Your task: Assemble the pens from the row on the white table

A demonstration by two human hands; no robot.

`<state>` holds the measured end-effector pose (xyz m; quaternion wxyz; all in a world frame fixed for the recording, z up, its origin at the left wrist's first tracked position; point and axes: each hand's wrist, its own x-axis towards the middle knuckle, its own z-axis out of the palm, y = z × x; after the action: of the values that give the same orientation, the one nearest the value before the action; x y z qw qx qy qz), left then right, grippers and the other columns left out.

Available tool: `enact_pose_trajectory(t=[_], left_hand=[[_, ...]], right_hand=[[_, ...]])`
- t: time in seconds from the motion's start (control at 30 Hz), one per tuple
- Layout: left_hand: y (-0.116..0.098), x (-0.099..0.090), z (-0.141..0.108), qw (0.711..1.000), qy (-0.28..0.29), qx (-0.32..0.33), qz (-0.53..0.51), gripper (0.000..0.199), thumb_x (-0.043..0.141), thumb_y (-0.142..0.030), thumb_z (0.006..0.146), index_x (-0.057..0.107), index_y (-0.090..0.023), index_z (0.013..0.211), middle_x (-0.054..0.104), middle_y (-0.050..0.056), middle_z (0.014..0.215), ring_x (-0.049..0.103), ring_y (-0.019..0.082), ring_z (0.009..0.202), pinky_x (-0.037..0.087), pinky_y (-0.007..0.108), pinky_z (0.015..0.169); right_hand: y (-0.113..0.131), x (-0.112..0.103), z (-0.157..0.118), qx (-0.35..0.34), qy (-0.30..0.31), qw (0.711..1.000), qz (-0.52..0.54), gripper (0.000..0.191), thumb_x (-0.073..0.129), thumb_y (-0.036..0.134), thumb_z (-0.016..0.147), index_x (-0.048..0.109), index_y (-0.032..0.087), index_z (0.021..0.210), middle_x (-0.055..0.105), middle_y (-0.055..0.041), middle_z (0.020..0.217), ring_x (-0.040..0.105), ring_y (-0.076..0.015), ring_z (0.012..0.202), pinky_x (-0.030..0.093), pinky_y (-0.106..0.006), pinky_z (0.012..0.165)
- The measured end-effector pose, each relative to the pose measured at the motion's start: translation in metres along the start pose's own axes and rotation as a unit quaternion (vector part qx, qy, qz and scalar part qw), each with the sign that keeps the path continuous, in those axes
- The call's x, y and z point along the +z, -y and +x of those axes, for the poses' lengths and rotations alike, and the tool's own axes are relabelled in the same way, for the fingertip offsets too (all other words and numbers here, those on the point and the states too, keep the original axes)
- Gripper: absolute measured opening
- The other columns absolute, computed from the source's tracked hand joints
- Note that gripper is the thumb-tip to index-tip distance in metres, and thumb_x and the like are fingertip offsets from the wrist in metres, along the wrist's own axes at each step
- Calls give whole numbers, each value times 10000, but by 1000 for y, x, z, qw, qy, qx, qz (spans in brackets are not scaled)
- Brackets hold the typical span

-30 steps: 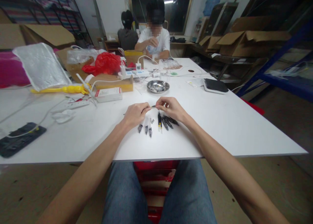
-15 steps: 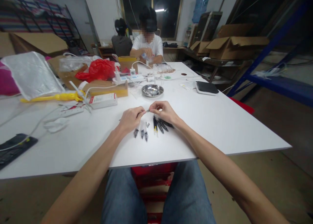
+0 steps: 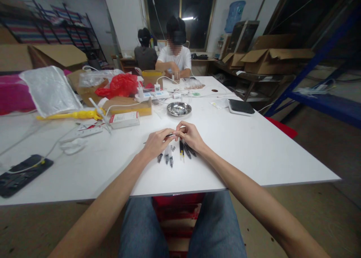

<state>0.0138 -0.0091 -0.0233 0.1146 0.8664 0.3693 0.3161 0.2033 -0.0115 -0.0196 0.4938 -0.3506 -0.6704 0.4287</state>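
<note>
My left hand (image 3: 156,142) and my right hand (image 3: 189,135) meet over the white table (image 3: 254,145), fingertips nearly touching. Between them they pinch a thin pen refill (image 3: 169,136), held level; its thin end pokes out to the left of my left hand. Just under my hands lie several loose pen parts (image 3: 176,154) in a row, some clear, some black, one with a yellow band.
A steel dish (image 3: 179,109) stands beyond my hands. A white box (image 3: 124,119), power strip (image 3: 152,95), red bag (image 3: 121,84) and yellow tool (image 3: 70,114) crowd the left. A black phone (image 3: 21,172) lies near left, a black scale (image 3: 241,106) at right. A person (image 3: 175,55) sits opposite.
My hands have drawn closer together on the refill, so less of it shows between them. The view has shifted slightly.
</note>
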Motion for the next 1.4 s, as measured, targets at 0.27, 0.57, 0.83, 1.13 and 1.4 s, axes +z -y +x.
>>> enact_pose_trajectory(t=[0.27,0.57,0.83,1.13,1.4], left_hand=[[2,2,1,1000,-9,-5,21,276,488,-364,1017,681,-213,889,706,1,820,625,152,734,400,262,679],[1,0,1,998,-50,-4,23,190,542,-336,991,678,-217,933,726,-1,889,640,143,745,431,265,711],[0,-3,2,998,-62,7,31,187,534,-316,993,675,-216,921,713,20,926,648,156,815,438,272,727],[2,-3,3,999,-43,4,16,144,569,-280,967,673,-213,895,710,14,909,648,164,826,432,275,721],[1,-4,4,999,-29,6,21,167,558,-305,972,676,-219,890,722,23,931,660,174,858,451,282,741]], right_hand=[[5,-4,2,-3,16,999,-29,427,634,572,858,615,163,734,588,4,573,448,-115,523,329,-256,547],[9,-46,-51,17,-93,938,-333,207,607,368,901,704,188,928,655,-31,782,531,-161,668,410,-303,673],[22,-52,-95,62,-34,923,-378,184,636,312,882,718,196,999,643,-67,840,552,-194,742,424,-327,683],[21,-58,-79,127,-12,919,-372,137,652,292,829,704,165,835,654,-46,726,523,-157,620,365,-298,583],[21,-75,-58,73,-84,920,-376,118,639,254,824,719,169,811,706,-69,769,564,-173,657,399,-314,641]])
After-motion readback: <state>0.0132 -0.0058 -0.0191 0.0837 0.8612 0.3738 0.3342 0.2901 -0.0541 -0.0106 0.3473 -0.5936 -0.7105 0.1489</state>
